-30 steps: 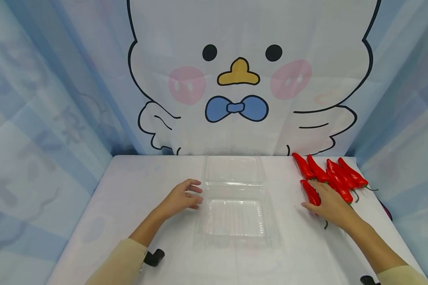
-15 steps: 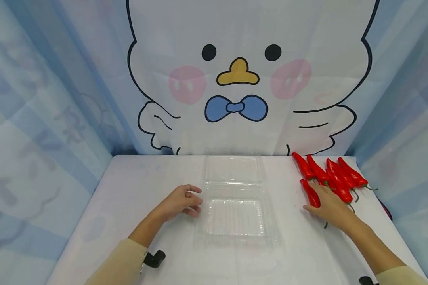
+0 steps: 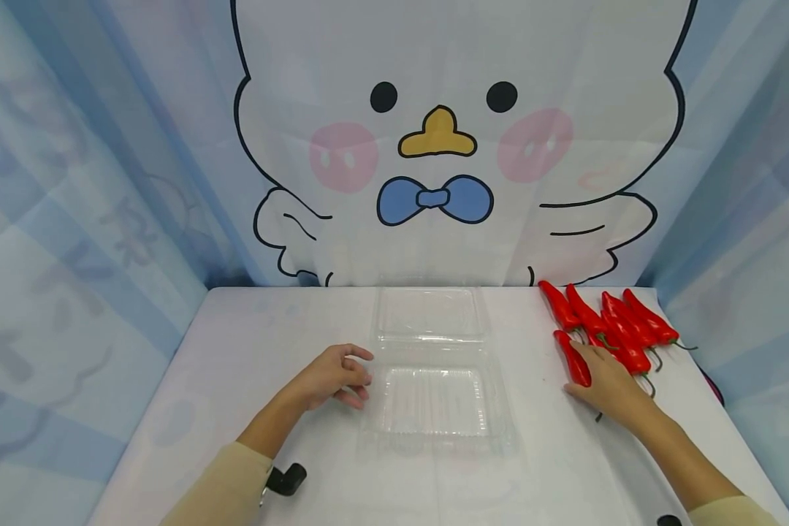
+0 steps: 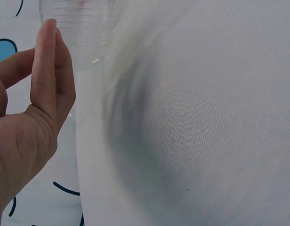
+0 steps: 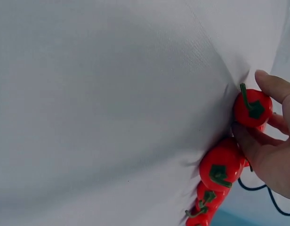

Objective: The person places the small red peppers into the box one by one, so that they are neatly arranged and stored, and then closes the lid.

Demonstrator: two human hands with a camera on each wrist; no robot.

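My right hand is at the right of the table, thumb on one side and fingers on the other of the nearest red chili pepper. In the right wrist view this pepper shows its green cap and stem end-on between thumb and fingers. Beside the left edge of a clear plastic clamshell box, my left hand hovers with relaxed, slightly bent fingers and nothing in them. The box's lid is folded back toward the wall. The left hand also looks bare in the left wrist view.
Several more red chili peppers lie bunched beyond the right hand, near the table's far right corner. The white table meets a curtain printed with a cartoon bird at the back. Blue curtains hang at both sides.
My right thumb and fingers have shifted slightly around the near pepper, which stays in place. The left hand has dipped a little beside the box.
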